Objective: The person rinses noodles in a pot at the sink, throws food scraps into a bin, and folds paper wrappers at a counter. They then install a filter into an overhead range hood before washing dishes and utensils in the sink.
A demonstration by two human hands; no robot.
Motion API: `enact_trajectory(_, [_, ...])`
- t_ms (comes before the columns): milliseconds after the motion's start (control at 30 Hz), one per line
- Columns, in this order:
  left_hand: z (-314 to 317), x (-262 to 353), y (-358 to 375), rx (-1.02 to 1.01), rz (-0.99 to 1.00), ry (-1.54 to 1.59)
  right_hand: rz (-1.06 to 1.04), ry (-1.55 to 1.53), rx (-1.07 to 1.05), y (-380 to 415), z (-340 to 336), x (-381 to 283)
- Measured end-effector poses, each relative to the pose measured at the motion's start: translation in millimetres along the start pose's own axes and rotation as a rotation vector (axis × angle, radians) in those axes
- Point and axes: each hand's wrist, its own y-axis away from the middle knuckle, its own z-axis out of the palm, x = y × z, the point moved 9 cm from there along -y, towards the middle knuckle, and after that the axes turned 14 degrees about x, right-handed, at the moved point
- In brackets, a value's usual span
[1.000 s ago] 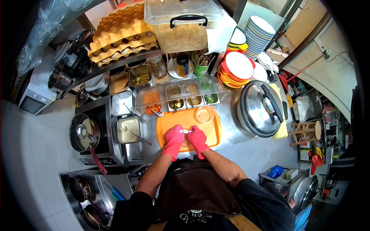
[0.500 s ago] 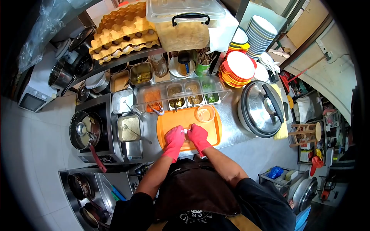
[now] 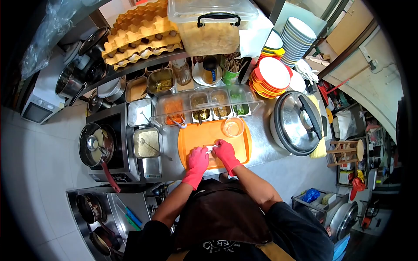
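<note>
My left hand, in a pink rubber glove, pinches one end of a small white strip, too small to identify. The fingers of my right hand, gloved the same way, are closed at the strip's other end. Both hands are over the near half of an orange tray. Toward the tray's far right corner stands a round clear plastic tub, with something pale in it. What lies under my palms is hidden.
Behind the tray are food compartments under a clear cover. To the right stands a big lidded pot; to the left, a metal container of pale food and a frying pan on a cooktop. Stacked red-rimmed plates stand at the back right.
My left hand has shifted slightly down and rolled a little, so more of the white strip shows between the hands. My right hand stays at its end of the strip.
</note>
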Motion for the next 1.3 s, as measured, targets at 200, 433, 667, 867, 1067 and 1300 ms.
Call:
enact_trajectory(200, [12.6,-6.4,9.2,-0.042,-0.129,0.033,-0.239,-0.136,-0.021,19.1,5.9,4.6])
enact_trajectory(433, [53.3,-42.4,31.4,-0.328,-0.565,0.484,-0.315,-0.048,-0.104,30.9,9.1,5.0])
enact_trajectory(667, [48.7,-51.4,19.6,-0.244,-0.527,0.375,-0.246,0.093,-0.083,35.5,6.3,-4.0])
enact_trajectory(867, [2.4,-24.5,1.2,-0.069,-0.197,0.052,-0.310,0.097,0.038,35.1,1.1,-11.9])
enact_trajectory(1067, [10.5,-21.9,4.9,-0.122,-0.172,0.047,-0.279,0.026,0.015,43.7,-7.4,-28.9])
enact_trajectory(1300, [9.4,-16.9,1.6,-0.178,-0.154,-0.010,-0.300,0.010,0.019,52.4,-24.5,-46.5])
